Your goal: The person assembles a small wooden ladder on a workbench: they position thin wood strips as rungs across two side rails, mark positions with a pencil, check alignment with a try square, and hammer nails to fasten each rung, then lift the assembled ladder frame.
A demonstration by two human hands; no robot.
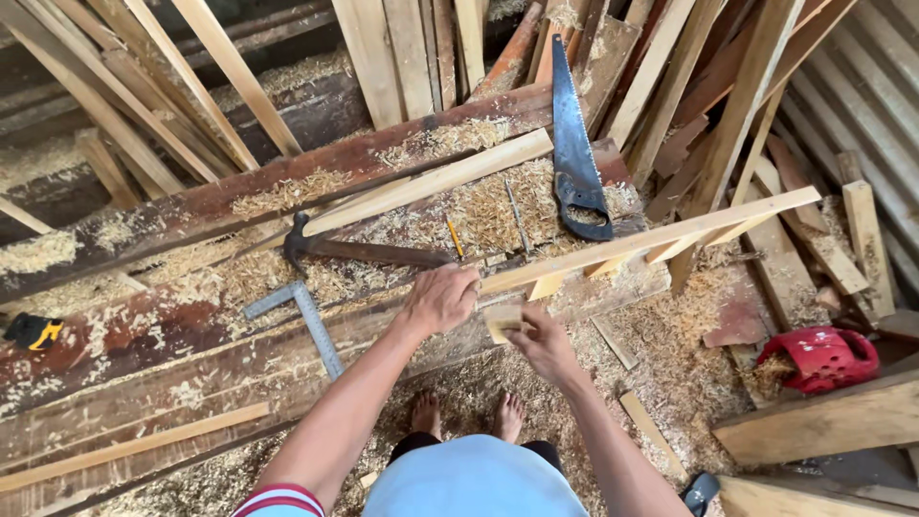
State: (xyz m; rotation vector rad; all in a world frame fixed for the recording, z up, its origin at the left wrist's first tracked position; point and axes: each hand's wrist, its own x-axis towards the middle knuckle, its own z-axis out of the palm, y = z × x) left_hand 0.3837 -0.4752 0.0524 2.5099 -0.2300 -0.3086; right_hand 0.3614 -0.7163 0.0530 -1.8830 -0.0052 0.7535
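My bare feet [466,415] show at 6 o'clock, toes in sawdust, the rest hidden under my shirt. Just above, my right hand [542,340] pinches a small pale wood block [502,321], fingers closed on it; its far face is covered by my thumb. My left hand [440,299] is clenched around the near end of a long pale slat [651,239], which runs toward 2 o'clock with short cross pieces beneath it, hard to make out. At 9 o'clock lies a metal square [304,321], with open bench around it. Further, at 11 o'clock, a hammer [359,251]. At 12 o'clock a handsaw [576,158] points away. A red plastic thing [821,358] at 3 o'clock is partly buried.
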